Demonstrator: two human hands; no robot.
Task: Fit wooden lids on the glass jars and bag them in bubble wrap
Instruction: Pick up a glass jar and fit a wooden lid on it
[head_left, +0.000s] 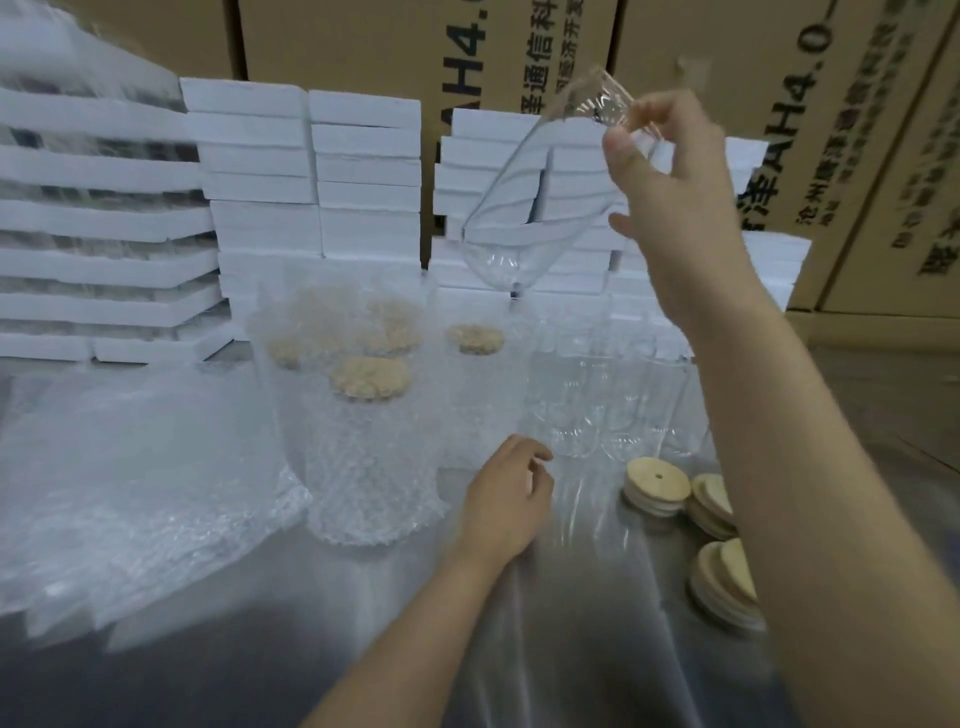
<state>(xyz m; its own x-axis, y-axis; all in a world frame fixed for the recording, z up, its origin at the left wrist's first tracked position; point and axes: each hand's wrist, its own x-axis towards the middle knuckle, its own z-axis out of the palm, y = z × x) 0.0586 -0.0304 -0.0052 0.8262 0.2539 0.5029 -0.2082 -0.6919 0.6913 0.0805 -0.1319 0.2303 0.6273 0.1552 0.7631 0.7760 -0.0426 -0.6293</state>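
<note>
My right hand (670, 176) holds a clear glass jar (540, 192) by its upper end, high above the table, tilted down to the left. My left hand (506, 499) hovers low over the table with fingers loosely curled and nothing in it. Several bare glass jars (597, 395) stand just beyond it. Round wooden lids (655, 483) lie in small stacks at the right, with more lids (724, 582) nearer me. Several lidded jars in bubble wrap (363, 431) stand at centre.
Loose bubble wrap bags (130, 483) pile up on the left of the table. Stacks of white foam boxes (311, 171) line the back, with large cardboard cartons (831, 130) behind them. A clear plastic sheet (571, 623) covers the near table.
</note>
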